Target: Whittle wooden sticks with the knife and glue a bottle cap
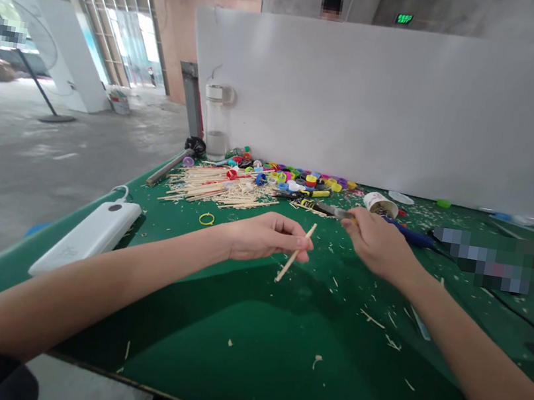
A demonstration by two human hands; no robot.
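At mid-frame, the fingers of the left hand point(274, 238) were closed on a short wooden stick point(292, 257); it slanted, its upper end just past the fingertips, its longer part hanging below them, above the green table point(222, 367). Right of centre, the right hand's point(374, 239) fingers gripped a knife point(340, 213), blade pointing left.

Matt pale wooden stick point(296, 253)

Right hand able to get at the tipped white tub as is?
Likely yes: the tub lies just beyond the right hand, no barrier visible. The fingers look closed on a grey tool, though, so they may need freeing first.
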